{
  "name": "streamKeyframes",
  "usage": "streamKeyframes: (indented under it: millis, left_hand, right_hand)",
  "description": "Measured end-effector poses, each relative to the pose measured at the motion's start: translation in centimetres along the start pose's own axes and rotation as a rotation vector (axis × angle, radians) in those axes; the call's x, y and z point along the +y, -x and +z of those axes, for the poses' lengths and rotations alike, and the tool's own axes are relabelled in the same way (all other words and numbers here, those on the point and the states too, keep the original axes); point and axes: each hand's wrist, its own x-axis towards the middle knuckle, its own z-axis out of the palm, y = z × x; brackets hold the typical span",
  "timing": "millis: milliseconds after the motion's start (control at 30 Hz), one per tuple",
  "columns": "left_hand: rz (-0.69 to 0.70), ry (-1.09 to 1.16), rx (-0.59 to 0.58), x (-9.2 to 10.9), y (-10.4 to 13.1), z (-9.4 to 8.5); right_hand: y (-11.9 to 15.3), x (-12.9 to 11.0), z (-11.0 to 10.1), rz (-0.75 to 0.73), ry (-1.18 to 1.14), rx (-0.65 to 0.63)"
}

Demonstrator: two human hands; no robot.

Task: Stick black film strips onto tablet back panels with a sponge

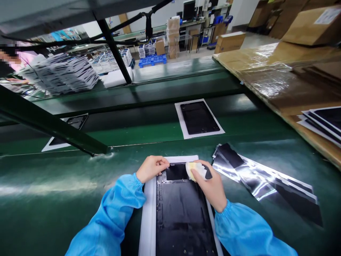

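Note:
In front of me lies an open tablet housing, black inside, on a white foam sheet. A black rectangular film covers part of its far end. My left hand is closed in a pinch at that film's left corner; what sits between the fingertips is too small to make out. My right hand grips a crumpled white and pale yellow pad above the film's right side. To the right, several black and clear film strips lie overlapping on the green work surface.
Another tablet part rests on white foam on the belt ahead; one more is partly behind a green post. Sheets are stacked at right on a cardboard-covered table. A tall stack stands far left.

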Motion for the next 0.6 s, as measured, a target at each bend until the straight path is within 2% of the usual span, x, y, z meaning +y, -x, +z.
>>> streamKeyframes:
  millis: [600]
  left_hand:
    - [0.061,-0.112,0.010,-0.23,-0.03,0.11]
  right_hand:
    - [0.20,0.67,0.18,-0.053,0.055,-0.015]
